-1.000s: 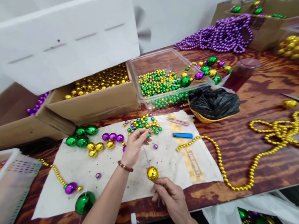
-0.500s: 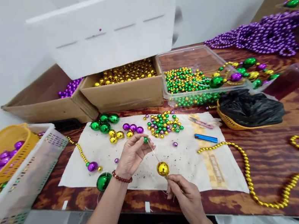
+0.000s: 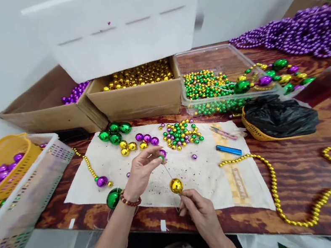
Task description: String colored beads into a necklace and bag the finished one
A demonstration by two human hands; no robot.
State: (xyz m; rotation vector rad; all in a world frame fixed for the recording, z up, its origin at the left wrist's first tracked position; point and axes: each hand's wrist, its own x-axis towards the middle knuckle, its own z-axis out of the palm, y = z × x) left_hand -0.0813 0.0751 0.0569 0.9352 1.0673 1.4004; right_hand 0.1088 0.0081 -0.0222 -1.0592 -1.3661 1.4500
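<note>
My left hand has thumb and fingers closed on a small green bead. A purple bead shows at its fingertips; whether it is gripped too I cannot tell. From the green bead a thin needle or wire runs down to a large gold bead. Just below that gold bead my right hand pinches the thin line, and some thread hangs by the fingers. Left of my left wrist lies a big green bead with thread. Both hands are over a white cloth.
Bead piles, a blue lighter-like object and small snips lie on the cloth. Behind stand a cardboard box and a clear tub. Baskets flank the left; a gold bead strand trails right.
A purple bead now shows at my left fingertips, where none was visible. The left hand has turned slightly, and both hands with the gold bead have shifted a little left.
</note>
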